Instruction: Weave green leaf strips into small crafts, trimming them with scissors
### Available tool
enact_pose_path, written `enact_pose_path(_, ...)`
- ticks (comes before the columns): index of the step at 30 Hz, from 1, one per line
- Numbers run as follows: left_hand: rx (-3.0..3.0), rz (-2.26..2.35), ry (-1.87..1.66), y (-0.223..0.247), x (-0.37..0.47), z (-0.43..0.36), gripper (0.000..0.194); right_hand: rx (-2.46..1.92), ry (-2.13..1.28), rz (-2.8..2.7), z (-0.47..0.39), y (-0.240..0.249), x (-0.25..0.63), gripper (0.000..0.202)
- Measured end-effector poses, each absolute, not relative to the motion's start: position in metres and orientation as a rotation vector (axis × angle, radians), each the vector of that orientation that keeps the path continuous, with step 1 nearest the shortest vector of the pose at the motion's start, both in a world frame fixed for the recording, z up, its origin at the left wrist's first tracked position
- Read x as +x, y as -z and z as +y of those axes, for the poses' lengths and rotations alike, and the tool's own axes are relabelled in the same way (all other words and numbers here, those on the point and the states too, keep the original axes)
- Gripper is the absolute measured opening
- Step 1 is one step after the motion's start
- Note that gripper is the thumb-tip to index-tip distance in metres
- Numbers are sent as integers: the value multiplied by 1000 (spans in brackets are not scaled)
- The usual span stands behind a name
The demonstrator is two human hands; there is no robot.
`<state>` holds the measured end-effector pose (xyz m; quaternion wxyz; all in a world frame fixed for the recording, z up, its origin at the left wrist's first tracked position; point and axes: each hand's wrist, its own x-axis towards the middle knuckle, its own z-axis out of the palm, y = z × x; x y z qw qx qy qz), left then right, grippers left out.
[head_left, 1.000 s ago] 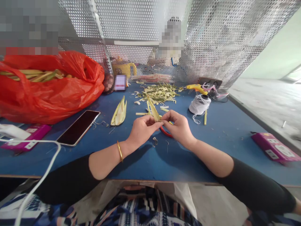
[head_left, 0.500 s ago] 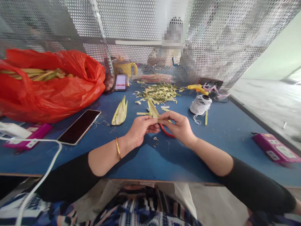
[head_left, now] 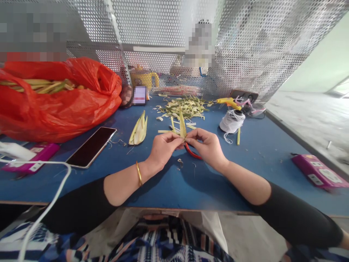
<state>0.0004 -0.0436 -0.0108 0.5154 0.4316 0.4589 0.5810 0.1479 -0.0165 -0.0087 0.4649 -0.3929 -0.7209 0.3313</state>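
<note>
Both hands meet over the middle of the blue table (head_left: 152,189). Between them a pointed, pale yellow-green husk leaf (head_left: 182,125) stands with its tip away from me. My left hand (head_left: 163,149) pinches its lower end between thumb and fingers. My right hand (head_left: 205,147) pinches the same end from the other side, thumb against fingertips. A red curved handle (head_left: 194,152), seemingly of scissors, lies partly hidden under my right hand. Left of my hands lies a bundle of similar husk leaves (head_left: 138,130), pointed end away.
A heap of leaf scraps (head_left: 185,107) lies behind my hands. To the right are a white thread spool (head_left: 232,121), a yellow glue gun (head_left: 228,102) and a purple power strip (head_left: 319,170). Leftward are a phone (head_left: 92,147) and a red plastic bag (head_left: 89,105) with long husks.
The husk leaf has swung from leaning left to nearly upright. My left fingers have shifted from beneath it to a pinch at its base; my right hand has barely moved.
</note>
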Motion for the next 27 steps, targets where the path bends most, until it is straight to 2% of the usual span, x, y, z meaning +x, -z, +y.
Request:
enact_pose_path(10,1258,1180,-1369,15,-1,-44,12,-1017,-924,-1614,-15,11,146,8)
enact_pose_path(15,1107,1138,-1345,14,0,-42,11,-954,-994,-1625,-13,12,147,12)
enact_pose_path(20,873,1099,-1279,7,0,-44,11,-868,-760,-1808,-15,9,149,2)
enact_pose_path(27,793,1066,-1253,4,-2,-44,7,-816,-667,-1885,-15,8,150,9)
